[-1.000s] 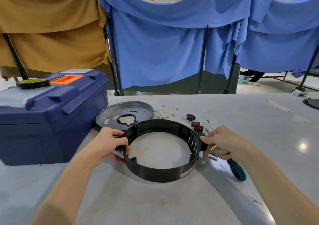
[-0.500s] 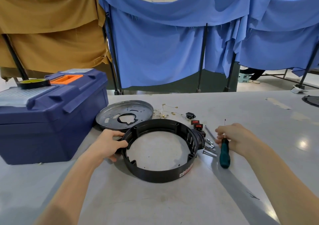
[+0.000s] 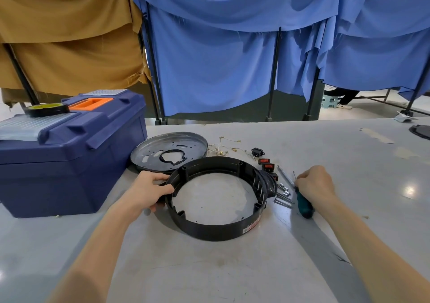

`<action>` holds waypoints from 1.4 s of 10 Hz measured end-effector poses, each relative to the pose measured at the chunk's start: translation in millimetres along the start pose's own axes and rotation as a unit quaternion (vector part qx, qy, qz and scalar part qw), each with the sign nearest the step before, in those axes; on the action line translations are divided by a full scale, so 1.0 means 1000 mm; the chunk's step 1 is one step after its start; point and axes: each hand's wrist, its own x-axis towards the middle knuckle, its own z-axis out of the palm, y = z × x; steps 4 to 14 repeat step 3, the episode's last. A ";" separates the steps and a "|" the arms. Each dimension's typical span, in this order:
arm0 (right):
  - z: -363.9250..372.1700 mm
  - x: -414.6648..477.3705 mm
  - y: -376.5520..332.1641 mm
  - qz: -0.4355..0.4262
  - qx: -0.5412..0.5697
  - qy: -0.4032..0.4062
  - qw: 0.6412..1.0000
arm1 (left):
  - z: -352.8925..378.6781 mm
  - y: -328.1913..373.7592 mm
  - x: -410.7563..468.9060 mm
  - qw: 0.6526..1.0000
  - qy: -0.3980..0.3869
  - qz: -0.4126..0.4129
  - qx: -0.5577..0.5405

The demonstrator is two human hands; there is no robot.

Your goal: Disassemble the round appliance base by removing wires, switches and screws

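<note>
Head view: a blue toolbox [image 3: 69,158] stands at the tabletop's [image 3: 209,274] left edge, with a tape roll [image 3: 46,109] on its lid. Just right lies a round metal plate [image 3: 149,154], partly behind the black round base [image 3: 216,230], which sits flat mid-tabletop. The left hand [image 3: 146,192] grips the base's left rim, thumb over it. Beyond the base lie loose wires [image 3: 223,148] and red rocker switches [image 3: 266,163], with screws [image 3: 282,198] just right of it. The right hand [image 3: 314,184] curls round a green-handled screwdriver [image 3: 303,204] resting on the tabletop
</note>
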 end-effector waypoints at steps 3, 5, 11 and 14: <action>0.001 -0.004 0.005 -0.020 0.022 0.026 0.999 | 0.000 -0.004 -0.005 0.999 0.035 -0.007 -0.007; 0.001 -0.004 0.005 -0.020 0.022 0.026 0.999 | 0.000 -0.004 -0.005 0.999 0.035 -0.007 -0.007; 0.001 -0.004 0.005 -0.020 0.022 0.026 0.999 | 0.000 -0.004 -0.005 0.999 0.035 -0.007 -0.007; 0.001 -0.004 0.005 -0.020 0.022 0.026 0.999 | 0.000 -0.004 -0.005 0.999 0.035 -0.007 -0.007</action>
